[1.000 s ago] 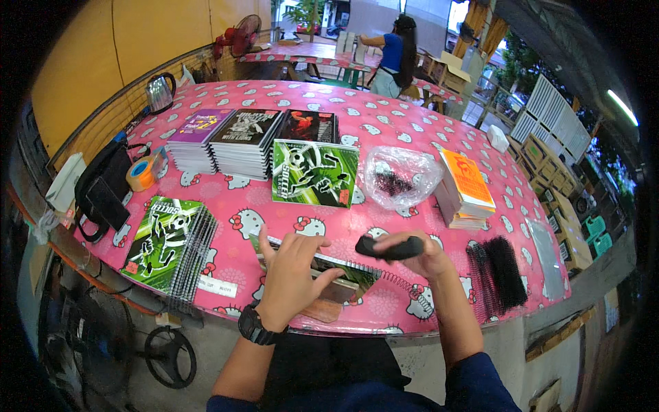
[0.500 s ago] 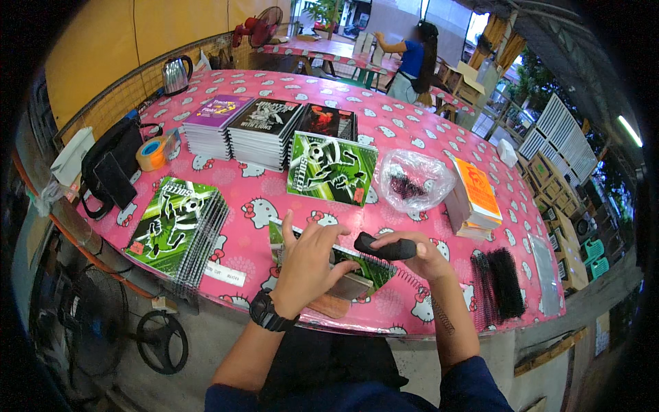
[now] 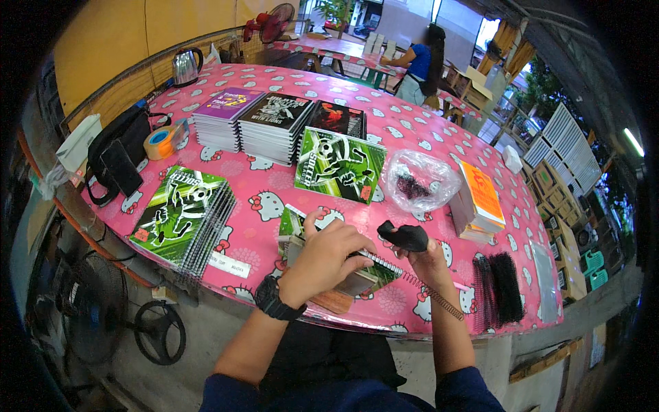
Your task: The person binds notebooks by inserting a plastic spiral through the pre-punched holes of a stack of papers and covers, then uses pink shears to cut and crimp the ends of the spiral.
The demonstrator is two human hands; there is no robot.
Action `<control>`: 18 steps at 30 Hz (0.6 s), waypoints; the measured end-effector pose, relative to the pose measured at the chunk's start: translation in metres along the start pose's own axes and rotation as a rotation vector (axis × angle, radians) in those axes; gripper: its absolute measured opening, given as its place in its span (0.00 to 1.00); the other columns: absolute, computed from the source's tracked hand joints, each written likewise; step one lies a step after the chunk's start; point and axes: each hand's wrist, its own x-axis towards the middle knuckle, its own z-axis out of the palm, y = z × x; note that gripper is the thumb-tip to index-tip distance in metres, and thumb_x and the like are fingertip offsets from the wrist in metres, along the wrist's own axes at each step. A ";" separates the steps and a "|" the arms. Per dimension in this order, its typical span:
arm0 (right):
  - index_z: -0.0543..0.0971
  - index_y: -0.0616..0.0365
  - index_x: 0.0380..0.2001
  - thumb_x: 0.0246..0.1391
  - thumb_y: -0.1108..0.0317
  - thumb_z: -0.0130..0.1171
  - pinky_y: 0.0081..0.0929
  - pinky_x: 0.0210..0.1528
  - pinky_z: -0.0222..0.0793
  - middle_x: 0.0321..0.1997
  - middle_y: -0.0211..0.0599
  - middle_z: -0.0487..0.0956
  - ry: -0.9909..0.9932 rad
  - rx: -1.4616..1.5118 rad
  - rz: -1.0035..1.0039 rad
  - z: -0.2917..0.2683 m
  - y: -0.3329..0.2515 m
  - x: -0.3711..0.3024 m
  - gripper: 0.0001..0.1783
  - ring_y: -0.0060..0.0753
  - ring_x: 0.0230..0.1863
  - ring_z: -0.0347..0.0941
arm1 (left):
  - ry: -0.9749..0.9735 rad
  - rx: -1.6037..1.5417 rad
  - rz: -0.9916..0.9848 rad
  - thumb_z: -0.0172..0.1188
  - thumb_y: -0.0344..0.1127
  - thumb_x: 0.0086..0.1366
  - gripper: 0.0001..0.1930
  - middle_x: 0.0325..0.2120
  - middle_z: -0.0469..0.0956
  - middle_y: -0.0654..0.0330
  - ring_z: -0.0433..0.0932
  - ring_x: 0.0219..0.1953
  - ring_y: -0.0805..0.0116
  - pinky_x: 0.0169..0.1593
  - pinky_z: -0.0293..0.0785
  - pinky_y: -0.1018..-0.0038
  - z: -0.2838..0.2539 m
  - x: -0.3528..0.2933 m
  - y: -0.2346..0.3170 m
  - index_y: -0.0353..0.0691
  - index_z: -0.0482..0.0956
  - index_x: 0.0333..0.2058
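Observation:
In front of me a green notebook (image 3: 292, 223) lies at the near part of the table, partly hidden under my left hand (image 3: 328, 264). That hand grips the notebook by its bound edge, thumb bent toward the fingers; a black watch is on the wrist. A dark spiral coil (image 3: 439, 301) sits partly along the bound edge, its loose end trailing right across my right forearm. Just beyond the coil is my right hand (image 3: 431, 264), raised, with a black cloth-like covering (image 3: 406, 237) over its fingertips that hides how they are placed. Beneath the notebook shows a brown wooden piece (image 3: 333, 301).
Green spiral notebooks (image 3: 180, 216) are stacked left, another green one (image 3: 340, 166) ahead. Behind stand purple (image 3: 226, 103) and black (image 3: 278, 113) stacks. Rightward are a plastic bag (image 3: 420, 182), an orange-topped stack (image 3: 482, 196) and black coils (image 3: 500, 288). A person (image 3: 422, 65) works farther off.
My right hand has moved slightly right and down, away from the notebook's edge. The left hand's fingers have drawn closer together over the notebook. The distant person's arm has lowered.

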 end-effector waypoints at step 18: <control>0.66 0.50 0.55 0.32 0.56 0.62 0.41 0.62 0.48 0.61 0.49 0.60 0.142 -1.330 -0.115 0.003 0.039 -0.042 0.40 0.53 0.61 0.53 | -0.037 0.181 0.024 0.56 0.46 0.57 0.10 0.30 0.72 0.69 0.69 0.40 0.68 0.52 0.51 0.59 0.003 -0.001 0.002 0.47 0.75 0.32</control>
